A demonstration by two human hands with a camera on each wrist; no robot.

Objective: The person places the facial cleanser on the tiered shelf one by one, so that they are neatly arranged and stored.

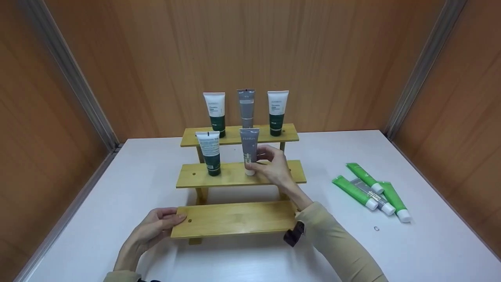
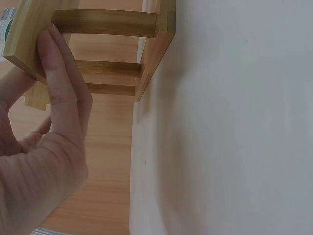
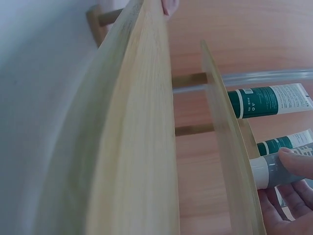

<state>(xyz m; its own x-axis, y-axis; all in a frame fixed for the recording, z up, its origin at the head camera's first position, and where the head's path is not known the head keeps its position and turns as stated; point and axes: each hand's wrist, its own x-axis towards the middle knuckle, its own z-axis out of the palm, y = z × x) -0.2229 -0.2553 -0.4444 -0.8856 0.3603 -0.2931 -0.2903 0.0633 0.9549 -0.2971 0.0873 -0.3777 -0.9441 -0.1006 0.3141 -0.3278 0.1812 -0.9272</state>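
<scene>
In the head view my right hand (image 1: 274,166) holds a grey tube (image 1: 249,143) upright between thumb and fingers, its white cap down at the middle shelf (image 1: 231,178) of a three-tier wooden stand. The right wrist view shows the same tube's white cap (image 3: 259,173) right at the shelf surface. My left hand (image 1: 156,225) pinches the left end of the bottom shelf (image 1: 238,219); in the left wrist view its fingers (image 2: 61,93) reach under the board. Left of the held tube, a white and dark green tube (image 1: 210,152) stands on the middle shelf.
On the top shelf (image 1: 188,137) stand two white and green tubes (image 1: 214,107) with a grey tube (image 1: 246,107) between them. Several green tubes (image 1: 354,192) and another grey tube (image 1: 370,190) lie piled on the white table at right, near a small ring (image 1: 376,228). Wooden walls enclose the table.
</scene>
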